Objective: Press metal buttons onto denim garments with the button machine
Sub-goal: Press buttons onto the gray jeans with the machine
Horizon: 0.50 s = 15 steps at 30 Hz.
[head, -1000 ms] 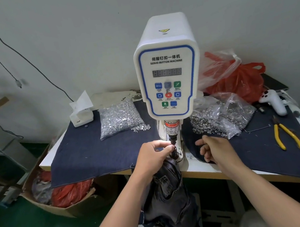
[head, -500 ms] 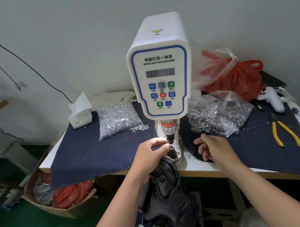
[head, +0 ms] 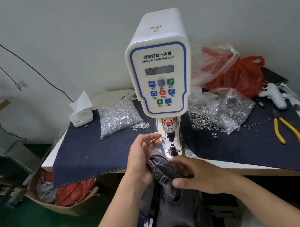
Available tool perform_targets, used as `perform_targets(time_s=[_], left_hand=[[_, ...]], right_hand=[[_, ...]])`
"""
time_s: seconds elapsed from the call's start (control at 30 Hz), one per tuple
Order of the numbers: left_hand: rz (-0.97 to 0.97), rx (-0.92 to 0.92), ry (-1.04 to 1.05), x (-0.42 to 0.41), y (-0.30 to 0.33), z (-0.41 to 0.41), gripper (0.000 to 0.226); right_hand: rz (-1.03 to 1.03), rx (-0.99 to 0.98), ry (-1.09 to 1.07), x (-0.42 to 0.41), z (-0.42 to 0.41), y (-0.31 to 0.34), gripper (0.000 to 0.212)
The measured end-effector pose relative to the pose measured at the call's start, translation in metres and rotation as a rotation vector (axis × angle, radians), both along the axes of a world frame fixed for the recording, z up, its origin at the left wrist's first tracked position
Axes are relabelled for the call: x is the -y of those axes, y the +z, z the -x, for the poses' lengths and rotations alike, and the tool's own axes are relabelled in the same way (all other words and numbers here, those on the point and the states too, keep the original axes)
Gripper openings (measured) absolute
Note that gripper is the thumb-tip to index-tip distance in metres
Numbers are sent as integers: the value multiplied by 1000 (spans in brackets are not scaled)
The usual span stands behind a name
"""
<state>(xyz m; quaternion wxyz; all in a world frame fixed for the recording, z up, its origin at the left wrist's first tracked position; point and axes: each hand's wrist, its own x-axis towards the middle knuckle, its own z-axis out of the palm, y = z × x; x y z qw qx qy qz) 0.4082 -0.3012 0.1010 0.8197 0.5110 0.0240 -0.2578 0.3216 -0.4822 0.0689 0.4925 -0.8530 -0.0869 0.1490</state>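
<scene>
I see one denim garment (head: 166, 185) gripped between my two hands below the one button machine (head: 161, 77): left hand (head: 142, 164) clutching its edge, fingers spread, right hand (head: 197, 177) pressing it flat.

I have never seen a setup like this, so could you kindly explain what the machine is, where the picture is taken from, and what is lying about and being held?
The picture comes from a camera worn on the person's head, looking down at both hands. The white upright device is a servo button machine; its lower die is bare at the moment. On the table, over a dark denim cloth, lie a bag of silver button parts on the left, a bag of ring-shaped parts on the right, yellow-handled pliers, a white controller, a tissue box and a red plastic bag. The left hand and right hand both hold a grey denim garment just in front of the die.
</scene>
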Motion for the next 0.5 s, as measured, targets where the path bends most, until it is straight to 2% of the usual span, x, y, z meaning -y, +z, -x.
perform_targets(time_s=[0.07, 0.1, 0.17, 0.23, 0.27, 0.3, 0.37, 0.43, 0.5], left_hand=[[-17, 21, -53, 2, -1, 2, 29], [-85, 63, -85, 1, -1, 3, 30], [-434, 349, -224, -8, -2, 1, 32], [-834, 713, -552, -20, -7, -1, 43], [-930, 767, -715, -24, -10, -1, 43], [-931, 731, -801, -29, -11, -1, 39], [-727, 603, -775, -35, -14, -1, 24], [-498, 479, -654, -40, -18, 1, 17], [-348, 389, -582, -43, -24, 3, 27]], right_hand=[[93, 28, 51, 6, -1, 7, 45], [85, 31, 50, 10, -1, 10, 40], [-80, -27, -27, 15, 0, 15, 33], [-308, -114, -131, 18, 0, 17, 31], [-379, -145, -155, 18, 0, 17, 28], [-404, -169, -160, 18, 0, 18, 23], [-341, -180, -131, 22, -3, 22, 15], [-119, -176, -33, 30, -7, 31, 22], [93, -219, 31, 43, -10, 36, 31]])
